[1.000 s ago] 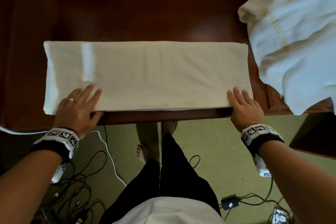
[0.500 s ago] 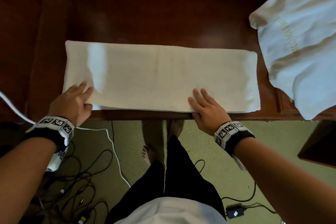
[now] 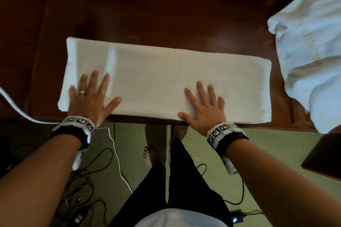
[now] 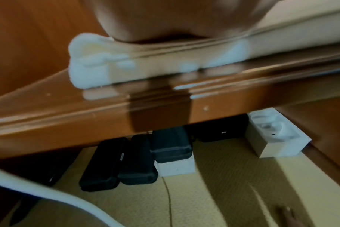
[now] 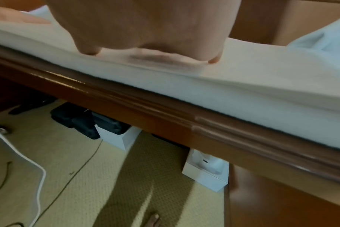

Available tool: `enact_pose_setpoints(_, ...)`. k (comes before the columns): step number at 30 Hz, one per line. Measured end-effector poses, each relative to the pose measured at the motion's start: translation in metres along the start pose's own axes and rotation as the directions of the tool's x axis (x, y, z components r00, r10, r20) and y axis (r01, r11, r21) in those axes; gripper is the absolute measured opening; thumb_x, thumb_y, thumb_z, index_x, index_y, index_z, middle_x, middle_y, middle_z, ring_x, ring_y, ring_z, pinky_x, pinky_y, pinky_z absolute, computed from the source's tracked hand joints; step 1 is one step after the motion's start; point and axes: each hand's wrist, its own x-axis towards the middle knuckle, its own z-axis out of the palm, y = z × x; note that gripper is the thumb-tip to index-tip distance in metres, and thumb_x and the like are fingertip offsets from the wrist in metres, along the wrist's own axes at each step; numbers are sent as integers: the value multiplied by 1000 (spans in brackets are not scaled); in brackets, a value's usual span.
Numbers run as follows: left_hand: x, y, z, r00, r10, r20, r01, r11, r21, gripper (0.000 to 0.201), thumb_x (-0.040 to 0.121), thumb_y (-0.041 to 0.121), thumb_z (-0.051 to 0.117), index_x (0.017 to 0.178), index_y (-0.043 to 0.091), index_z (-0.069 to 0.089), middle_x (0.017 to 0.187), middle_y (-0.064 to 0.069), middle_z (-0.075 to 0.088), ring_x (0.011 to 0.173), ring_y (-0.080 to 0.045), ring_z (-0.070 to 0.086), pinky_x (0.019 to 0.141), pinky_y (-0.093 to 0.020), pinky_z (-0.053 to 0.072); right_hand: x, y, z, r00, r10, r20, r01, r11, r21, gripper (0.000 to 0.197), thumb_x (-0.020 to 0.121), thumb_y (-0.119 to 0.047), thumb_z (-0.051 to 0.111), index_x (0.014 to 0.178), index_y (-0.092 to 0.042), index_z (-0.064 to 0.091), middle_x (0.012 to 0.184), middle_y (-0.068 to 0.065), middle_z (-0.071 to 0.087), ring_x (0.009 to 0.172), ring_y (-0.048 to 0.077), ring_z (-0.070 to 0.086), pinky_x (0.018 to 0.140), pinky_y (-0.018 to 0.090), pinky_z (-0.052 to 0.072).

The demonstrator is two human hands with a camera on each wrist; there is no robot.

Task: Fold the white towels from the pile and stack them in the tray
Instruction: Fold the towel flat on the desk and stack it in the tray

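With the folded towel point(image 3: 166, 83) lying along the table point(image 3: 166, 14) edge, the left hand point(image 3: 90, 99) and right hand point(image 3: 204, 108) press it with flat, spread fingers, gripping nothing; firm, even strokes should flatten it best.

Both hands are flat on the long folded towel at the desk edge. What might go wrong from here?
1. The folded towel lies along the table's near edge; a pull toward the body could drag it off.
2. Left hand and right hand press only the near side, so layers at the far edge may shift.
3. The towel pile overhangs the edge at the right and could slide off.
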Motion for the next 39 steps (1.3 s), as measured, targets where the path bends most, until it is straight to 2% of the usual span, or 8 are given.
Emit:
enact_pose_setpoints(4,9,22,-12,997,-57,-50,51,992,-118,90,89,82,10,160,29,-7,169,-8,-11,154,-36,-7,121,-62,5,17,-19,-13,977,0,-213,4,1000,22,73,88,-73,35,149,-33,29,162,8,16,144,40,18,108,58,26)
enact_pose_setpoints(11,24,111,4,991,107,-77,-111,992,-56,82,85,82,2,155,44,-17,168,0,-18,154,-38,-11,119,-65,0,45,-5,-2,980,-76,-185,71,997,-32,72,93,-74,19,156,-42,-1,165,0,-15,151,34,-14,118,58,6)
enact_pose_setpoints(18,25,112,5,990,85,-111,-90,995,-45,83,86,84,3,156,44,-15,169,-1,-15,154,-38,-9,118,-65,2,-14,161,7,867,470,-167,-436,876,204,70,94,-73,15,155,-43,-6,165,-2,-15,152,20,-13,120,54,3)
enact_pose_setpoints(23,25,111,3,990,85,-113,-89,995,-35,84,85,84,1,158,42,-11,169,-3,-11,154,-39,-5,118,-66,4,-19,156,6,804,563,-193,-468,799,377,61,101,-51,30,156,-30,13,164,8,14,149,26,13,115,52,17)
enact_pose_setpoints(26,25,112,1,991,81,-102,-84,996,-21,83,86,84,6,158,43,-6,169,-3,-8,154,-40,-3,118,-67,7,-22,154,2,695,674,-250,-478,693,540,43,101,-27,39,144,-20,39,145,12,42,130,35,37,104,49,31)
enact_pose_setpoints(29,25,114,-4,996,64,-68,-66,998,-23,79,89,83,13,156,47,-7,169,-1,-11,154,-38,-6,119,-65,6,-23,168,-9,647,746,-154,-525,584,619,35,101,-17,38,133,-13,50,134,18,50,121,40,47,98,47,37)
enact_pose_setpoints(35,19,131,-17,999,-34,0,34,999,-33,76,94,73,30,158,44,0,169,0,-9,153,-39,-1,121,-59,11,-14,188,-25,683,718,135,-547,380,746,50,87,-32,65,130,-8,54,127,13,61,112,34,59,86,35,45)
enact_pose_setpoints(39,15,153,-24,992,-121,31,123,989,-78,73,98,61,37,160,37,7,169,-4,-4,153,-40,2,123,-54,16,-9,200,-34,735,615,285,-505,217,835,50,77,-28,79,116,0,64,107,15,70,90,32,67,85,42,55)
